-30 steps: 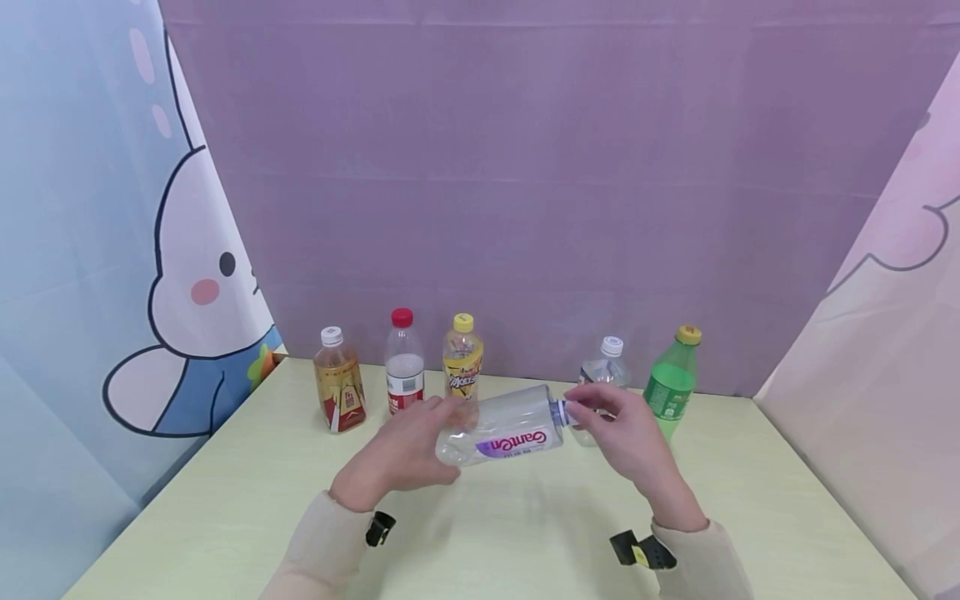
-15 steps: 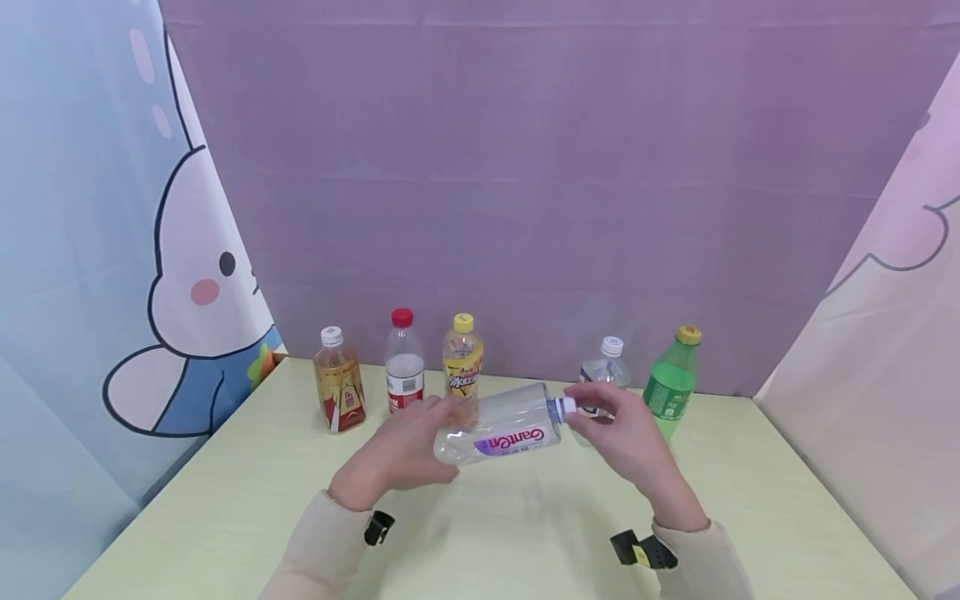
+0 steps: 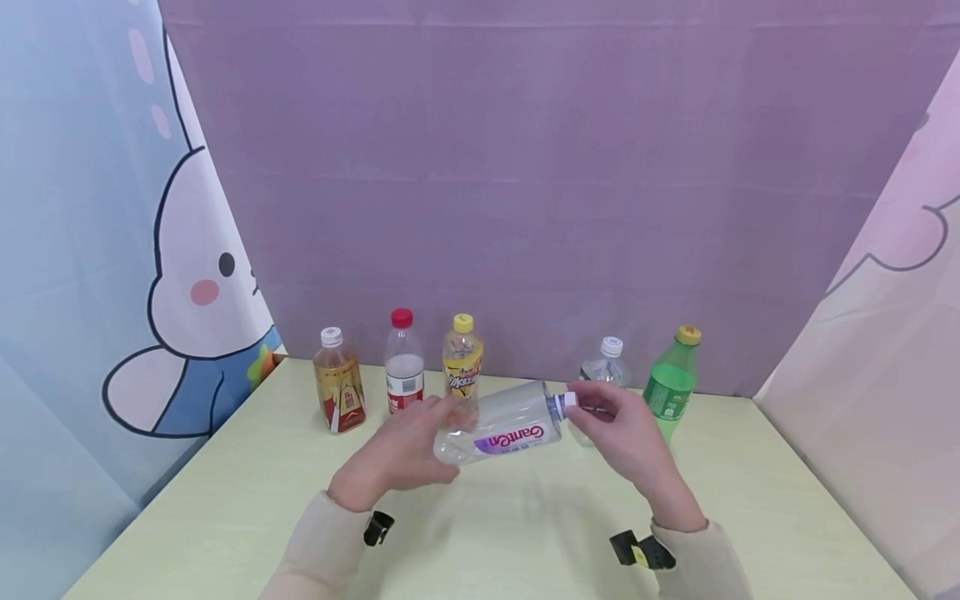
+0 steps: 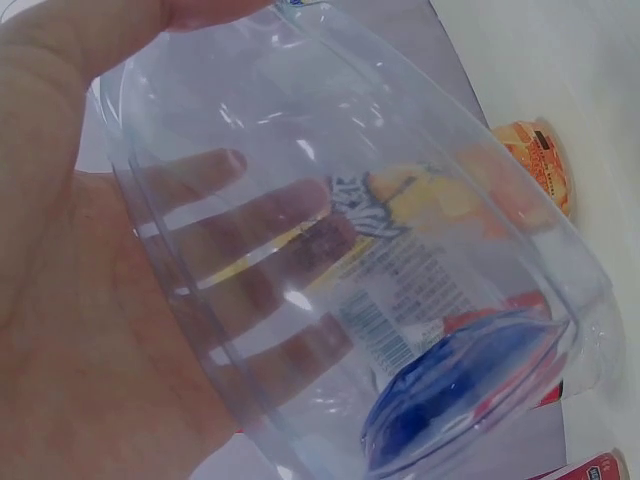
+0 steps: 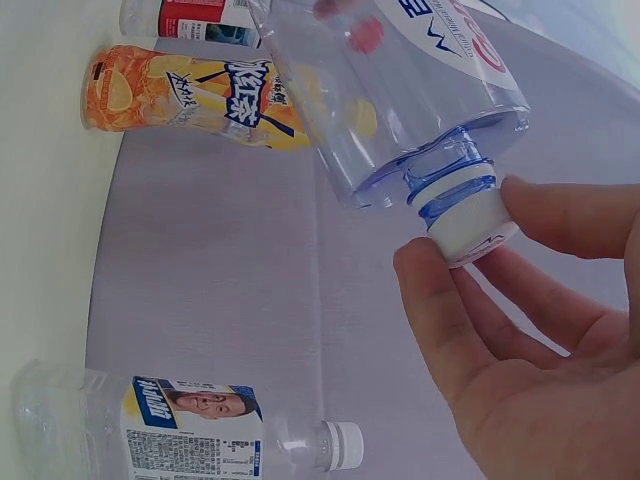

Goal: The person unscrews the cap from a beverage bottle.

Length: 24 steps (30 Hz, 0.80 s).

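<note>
A clear Ganten water bottle (image 3: 517, 421) is held on its side above the table, its neck to the right. My left hand (image 3: 405, 446) grips the base end, and in the left wrist view its fingers (image 4: 290, 220) show through the clear plastic. At the other end my right hand (image 3: 622, 429) pinches the white bottle cap (image 5: 470, 225) between thumb and fingers. The cap sits on the neck, below a blue-tinted ring. Just behind the right hand stands a clear bottle with a white cap (image 3: 611, 347).
Along the back of the table (image 3: 487, 533) stand a brown-gold bottle (image 3: 341, 392), a red-capped bottle (image 3: 405, 371) and a yellow-labelled bottle (image 3: 462, 358). A green bottle (image 3: 671, 383) with a yellow cap is at the back right. A purple curtain (image 3: 525, 183) hangs behind them.
The right fingers have shifted slightly around the cap. The bottle has tipped and moved left very slightly; the left hand keeps its grip.
</note>
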Each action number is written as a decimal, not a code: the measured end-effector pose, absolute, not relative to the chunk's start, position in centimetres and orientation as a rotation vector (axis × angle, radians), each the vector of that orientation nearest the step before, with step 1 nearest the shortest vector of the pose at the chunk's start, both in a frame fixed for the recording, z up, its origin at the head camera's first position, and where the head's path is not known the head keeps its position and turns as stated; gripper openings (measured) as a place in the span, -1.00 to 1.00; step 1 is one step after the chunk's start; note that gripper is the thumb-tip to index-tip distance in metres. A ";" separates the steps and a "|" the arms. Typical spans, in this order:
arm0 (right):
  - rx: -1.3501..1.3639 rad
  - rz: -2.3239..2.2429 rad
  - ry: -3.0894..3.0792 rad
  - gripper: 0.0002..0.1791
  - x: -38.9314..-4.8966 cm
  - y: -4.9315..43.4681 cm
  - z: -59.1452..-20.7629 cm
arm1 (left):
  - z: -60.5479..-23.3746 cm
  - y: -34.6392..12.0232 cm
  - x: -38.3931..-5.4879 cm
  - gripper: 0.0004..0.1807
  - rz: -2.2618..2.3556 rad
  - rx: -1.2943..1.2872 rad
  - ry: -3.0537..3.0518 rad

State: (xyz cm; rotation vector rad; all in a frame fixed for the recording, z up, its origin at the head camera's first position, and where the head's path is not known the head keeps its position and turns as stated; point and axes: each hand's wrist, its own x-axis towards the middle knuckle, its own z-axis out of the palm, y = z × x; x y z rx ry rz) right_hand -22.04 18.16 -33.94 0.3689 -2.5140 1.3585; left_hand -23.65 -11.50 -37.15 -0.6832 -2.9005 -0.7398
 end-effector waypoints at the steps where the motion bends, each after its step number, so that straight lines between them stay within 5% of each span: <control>1: 0.371 1.364 -2.516 -0.65 -22.0 18.2 -33.9 | -37.1 -11.5 -23.6 -0.07 -0.743 -0.681 -2.901; 24: 0.407 1.330 -2.501 -0.72 -22.0 18.3 -34.1 | -37.2 -11.4 -23.7 -0.10 -0.717 -0.684 -2.904</control>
